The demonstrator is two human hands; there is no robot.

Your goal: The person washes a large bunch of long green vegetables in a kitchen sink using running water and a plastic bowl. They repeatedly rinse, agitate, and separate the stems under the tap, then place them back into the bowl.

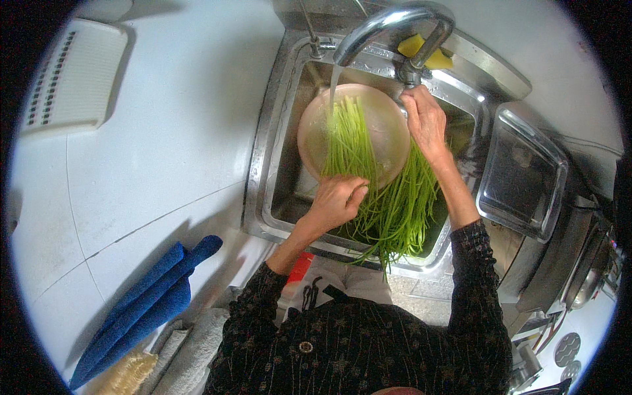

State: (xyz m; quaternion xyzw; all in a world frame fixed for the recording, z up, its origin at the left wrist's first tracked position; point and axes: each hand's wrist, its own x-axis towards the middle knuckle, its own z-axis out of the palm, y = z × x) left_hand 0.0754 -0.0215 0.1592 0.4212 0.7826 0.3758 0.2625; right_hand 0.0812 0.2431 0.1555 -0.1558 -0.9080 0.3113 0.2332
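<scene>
My left hand [340,197] is closed around a bunch of long green leaf stalks, which look like garlic chives [349,143]. Their pale cut ends lie in a light pinkish bowl [390,126] inside the stainless-steel sink [257,173]. A stream of water [333,86] runs from the chrome faucet [385,27] onto those ends. At the faucet's base, my right hand [427,121] grips the handle, which its fingers mostly hide. More loose greens [412,207] spread beside the bowl, and their tips hang over the sink's front rim.
Behind the faucet sits a yellow sponge or cloth [412,45]. A rectangular, shiny-rimmed tray [523,168] leans right of the sink. On the left are a white slotted rack [79,79] and a hanging blue towel [148,306]. Pans [587,291] stand at the right edge.
</scene>
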